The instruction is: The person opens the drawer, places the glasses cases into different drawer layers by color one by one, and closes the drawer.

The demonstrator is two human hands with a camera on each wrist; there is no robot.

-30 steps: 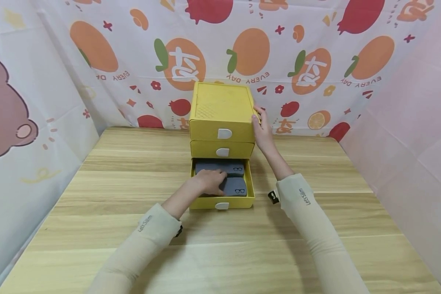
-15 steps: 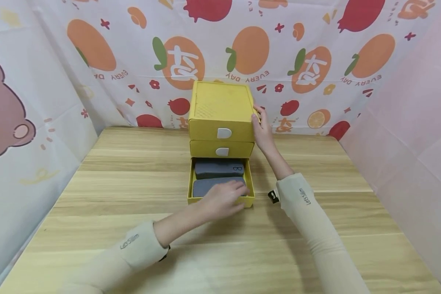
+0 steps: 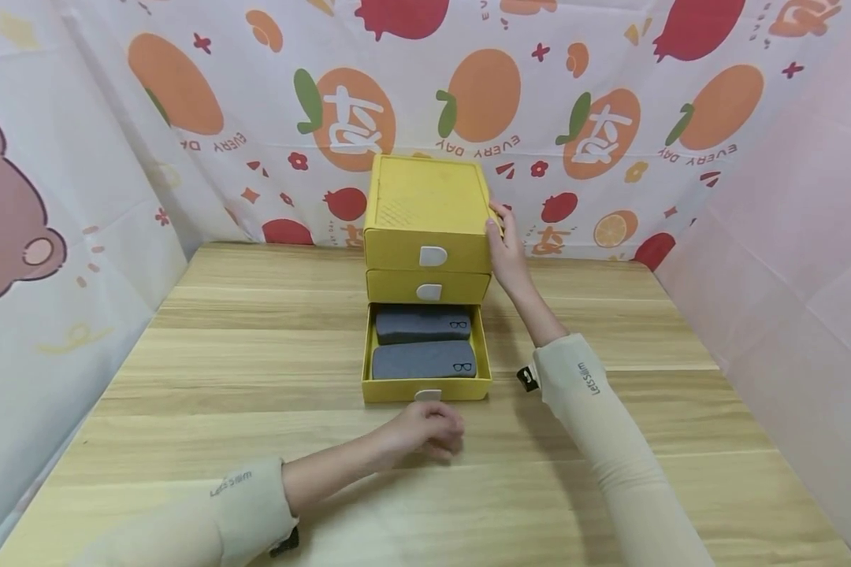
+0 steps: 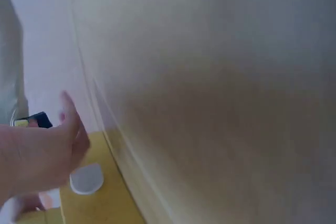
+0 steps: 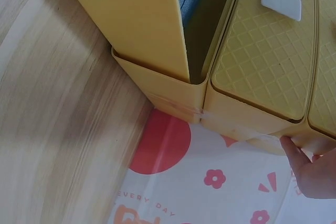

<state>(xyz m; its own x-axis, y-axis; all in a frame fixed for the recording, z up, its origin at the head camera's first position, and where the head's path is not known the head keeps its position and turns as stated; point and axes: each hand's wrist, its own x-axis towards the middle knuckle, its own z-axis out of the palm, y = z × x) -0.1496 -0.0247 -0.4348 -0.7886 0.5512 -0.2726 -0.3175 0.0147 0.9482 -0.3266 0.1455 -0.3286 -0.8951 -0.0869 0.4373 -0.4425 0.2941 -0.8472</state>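
Note:
A yellow three-drawer box (image 3: 429,197) stands against the back curtain, its bottom drawer (image 3: 390,390) pulled out toward me. Inside that drawer lie two grey-blue glasses cases, one in front (image 3: 414,361) and one behind (image 3: 414,323), each printed with a small spectacles mark. My left hand (image 3: 425,429) hovers just in front of the drawer's white pull tab (image 3: 428,394), fingers loosely bent, with nothing in it. Against the upper right side of the box my right hand (image 3: 508,252) rests, its thumb (image 5: 294,153) pressed on the side wall in the right wrist view.
The two upper drawers, top (image 3: 397,250) and middle (image 3: 397,286), are closed and carry white tabs. Wooden tabletop (image 3: 269,315) extends on both sides of the box. A fruit-print curtain (image 3: 425,102) hangs right behind it.
My left hand has lifted off the front glasses case, moved over the drawer's front wall and come back toward me. Both cases stay in the drawer. My right hand keeps its place.

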